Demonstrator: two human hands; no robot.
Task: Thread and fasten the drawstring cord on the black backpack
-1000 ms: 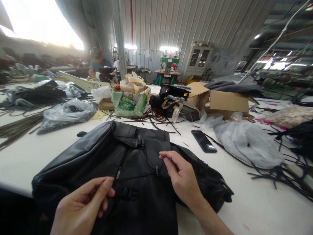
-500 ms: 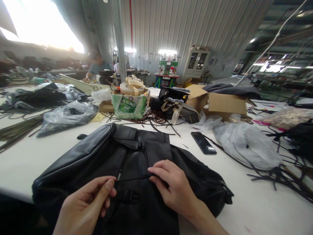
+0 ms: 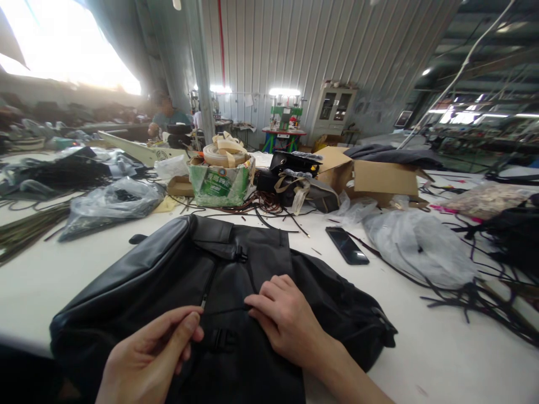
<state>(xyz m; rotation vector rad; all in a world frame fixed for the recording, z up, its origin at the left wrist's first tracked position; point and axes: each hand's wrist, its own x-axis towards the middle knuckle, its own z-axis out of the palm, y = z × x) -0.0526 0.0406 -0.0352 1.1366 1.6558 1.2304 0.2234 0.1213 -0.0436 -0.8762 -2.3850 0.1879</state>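
A black leather-look backpack (image 3: pixel 168 280) lies flat on the white table. Across its front a thin black cord (image 3: pixel 225 310) runs between my two hands, close to a metal zipper pull (image 3: pixel 204 301). My left hand (image 3: pixel 154 350) pinches the cord's left end between thumb and forefinger, beside the pull. With finger and thumb closed, my right hand (image 3: pixel 286 322) holds the other end of the cord over the bag's middle. One black buckle (image 3: pixel 225 339) sits just below the cord, and another buckle (image 3: pixel 241 254) fastens a strap higher up. Whether the cord passes through the pull I cannot tell.
A phone (image 3: pixel 347 245) lies right of the bag. Behind stand a green-and-white container (image 3: pixel 221 185) holding rolled tape and an open cardboard box (image 3: pixel 385 182). Plastic bags (image 3: pixel 421 247) and loose black cords lie around. A person (image 3: pixel 164 118) sits far back left.
My right hand has moved slightly left and down, toward my left hand, and the cord span between them is a little shorter. The whole view has shifted slightly.
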